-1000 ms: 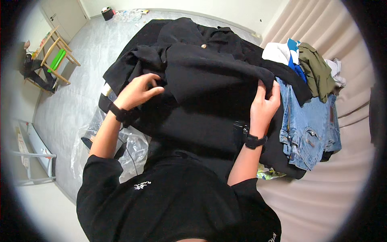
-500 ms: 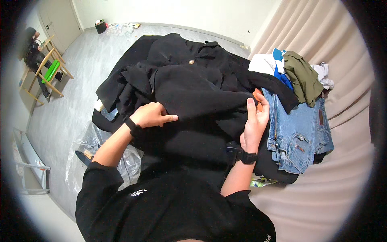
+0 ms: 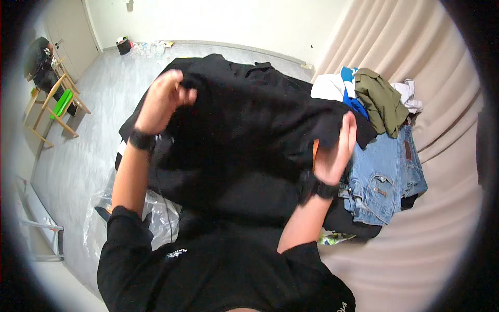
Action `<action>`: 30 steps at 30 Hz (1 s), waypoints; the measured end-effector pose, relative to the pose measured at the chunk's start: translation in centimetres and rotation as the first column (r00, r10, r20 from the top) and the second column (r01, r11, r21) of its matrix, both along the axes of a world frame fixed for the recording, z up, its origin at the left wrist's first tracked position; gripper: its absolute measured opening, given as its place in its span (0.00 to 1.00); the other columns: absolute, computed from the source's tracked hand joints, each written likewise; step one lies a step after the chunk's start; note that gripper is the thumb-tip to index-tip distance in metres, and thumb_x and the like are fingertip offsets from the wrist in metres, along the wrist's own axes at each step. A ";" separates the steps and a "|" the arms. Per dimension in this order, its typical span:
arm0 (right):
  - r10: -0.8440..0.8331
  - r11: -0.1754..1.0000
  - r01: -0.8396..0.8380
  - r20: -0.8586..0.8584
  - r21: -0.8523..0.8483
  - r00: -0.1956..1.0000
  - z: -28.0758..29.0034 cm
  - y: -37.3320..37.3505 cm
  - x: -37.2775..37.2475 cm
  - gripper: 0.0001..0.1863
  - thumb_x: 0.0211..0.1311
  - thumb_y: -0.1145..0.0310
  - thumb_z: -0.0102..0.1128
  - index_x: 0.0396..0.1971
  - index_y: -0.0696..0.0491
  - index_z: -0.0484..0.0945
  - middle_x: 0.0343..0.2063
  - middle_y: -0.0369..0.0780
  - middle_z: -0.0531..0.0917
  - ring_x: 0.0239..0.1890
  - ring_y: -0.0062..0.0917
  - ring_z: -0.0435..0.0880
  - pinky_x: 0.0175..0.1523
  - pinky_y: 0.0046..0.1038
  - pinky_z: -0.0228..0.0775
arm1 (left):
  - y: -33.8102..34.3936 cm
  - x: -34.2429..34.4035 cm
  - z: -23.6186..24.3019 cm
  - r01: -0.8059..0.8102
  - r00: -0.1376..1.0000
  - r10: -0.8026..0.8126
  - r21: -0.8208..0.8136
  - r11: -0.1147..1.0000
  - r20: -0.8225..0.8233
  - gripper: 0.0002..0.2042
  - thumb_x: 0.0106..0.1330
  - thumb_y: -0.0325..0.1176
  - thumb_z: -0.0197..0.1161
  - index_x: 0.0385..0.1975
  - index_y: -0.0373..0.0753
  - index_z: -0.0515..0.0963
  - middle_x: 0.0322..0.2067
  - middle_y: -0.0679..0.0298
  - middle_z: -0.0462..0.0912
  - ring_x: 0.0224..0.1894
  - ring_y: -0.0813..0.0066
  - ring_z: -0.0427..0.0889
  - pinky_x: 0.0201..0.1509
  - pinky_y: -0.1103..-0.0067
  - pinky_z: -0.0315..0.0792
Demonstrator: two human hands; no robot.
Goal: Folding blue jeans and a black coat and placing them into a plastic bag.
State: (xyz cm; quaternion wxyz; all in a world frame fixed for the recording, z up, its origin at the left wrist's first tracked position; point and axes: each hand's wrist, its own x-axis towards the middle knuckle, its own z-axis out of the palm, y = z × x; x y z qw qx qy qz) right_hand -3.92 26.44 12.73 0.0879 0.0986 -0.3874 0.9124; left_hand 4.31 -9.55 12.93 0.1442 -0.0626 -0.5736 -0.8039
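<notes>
Two hands lift a black garment (image 3: 249, 135) spread sideways between them: left hand (image 3: 163, 101) grip pinching its upper edge, right hand (image 3: 335, 151) clasping the opposite edge.

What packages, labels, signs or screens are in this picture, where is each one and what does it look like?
Clear plastic bag: on the floor under the left forearm, crumpled, see-through.
Leather patch label: on the waistband of the blue jeans at right, small brown rectangle.
Colourful wrapper or bag: beside the right elbow, partly hidden, green and white.
No signs or screens visible.
</notes>
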 end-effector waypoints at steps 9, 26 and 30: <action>0.116 0.617 0.032 -0.131 0.786 0.985 -8.4 -4.3 -2.3 0.30 0.57 0.69 0.62 0.59 0.56 0.64 0.59 0.48 0.67 0.62 0.34 0.65 0.65 0.33 0.56 | -0.1 -1.4 -4.6 -0.068 0.996 0.079 -0.892 0.448 -0.036 0.22 0.61 0.32 0.61 0.56 0.37 0.69 0.62 0.53 0.65 0.66 0.62 0.61 0.69 0.71 0.53; 0.281 0.245 0.228 -0.294 0.943 0.914 -9.2 -8.4 1.0 0.05 0.59 0.68 0.58 0.32 0.52 0.79 0.41 0.38 0.81 0.48 0.34 0.76 0.52 0.34 0.65 | 1.8 4.2 -4.9 -0.235 0.952 0.285 -0.858 0.456 -0.109 0.08 0.58 0.20 0.54 0.35 0.34 0.77 0.35 0.59 0.77 0.37 0.70 0.78 0.40 0.80 0.72; 0.281 0.586 0.058 -0.270 0.808 0.921 -5.9 -7.0 2.3 0.05 0.64 0.72 0.53 0.34 0.57 0.75 0.37 0.41 0.83 0.40 0.28 0.81 0.49 0.27 0.69 | 0.4 5.6 -4.3 -0.332 0.916 0.381 -0.771 0.543 -0.126 0.08 0.57 0.19 0.55 0.36 0.35 0.77 0.37 0.63 0.77 0.39 0.75 0.77 0.39 0.83 0.71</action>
